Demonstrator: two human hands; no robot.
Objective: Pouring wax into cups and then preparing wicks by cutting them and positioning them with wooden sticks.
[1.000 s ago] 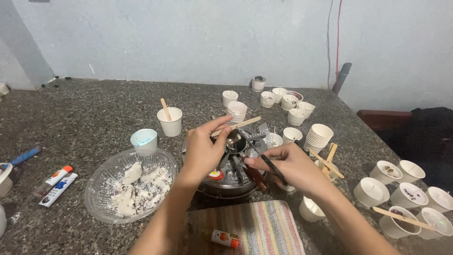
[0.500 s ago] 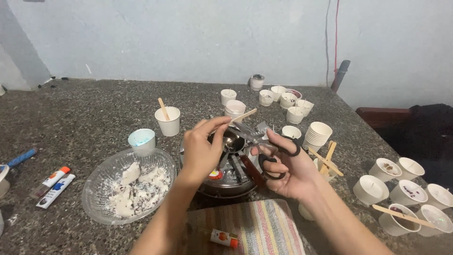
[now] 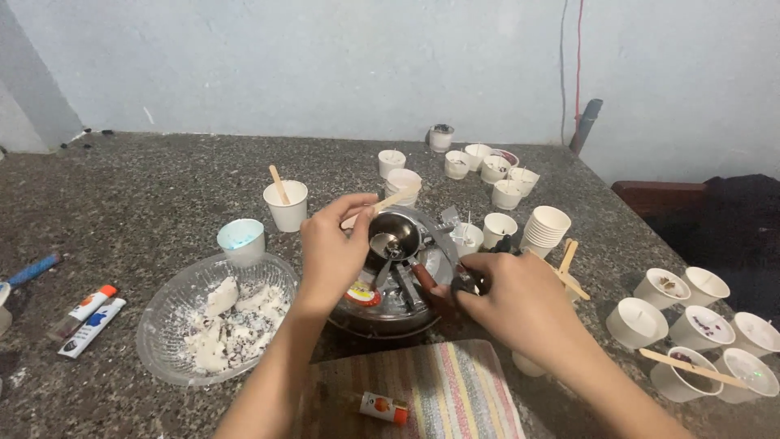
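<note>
The left hand (image 3: 329, 252) pinches a wooden stick (image 3: 382, 205) between thumb and fingers, its free end slanting up to the right over a small metal pot (image 3: 394, 236). The pot sits on a round metal stove (image 3: 390, 305) at the table's middle; a round red and yellow label (image 3: 362, 293) shows on the stove's top, just below the left wrist. The right hand (image 3: 508, 297) is closed around black scissors (image 3: 479, 280), of which only part of the handles shows past the fingers; the blades are hidden, so whether they are open is unclear. That hand lies at the stove's right edge, next to the pot's reddish-brown handle (image 3: 424, 280).

Left of the stove stands a clear bowl (image 3: 162, 325) with white crumbly lumps, and a pale blue cup (image 3: 241, 241) touches its far rim. Behind that is a white cup (image 3: 286, 206) with a stick standing in it. Near the left edge lie two tubes (image 3: 89, 317), white with red, orange and blue patches. A striped cloth (image 3: 439, 394) lies at the near edge, and on it a small white bottle (image 3: 384, 408) with a red label and orange cap. More white cups cluster at the far side, a stack of cups (image 3: 547, 232) stands right of the stove, and filled cups (image 3: 691, 325) crowd the right edge of the speckled table (image 3: 146, 179).
</note>
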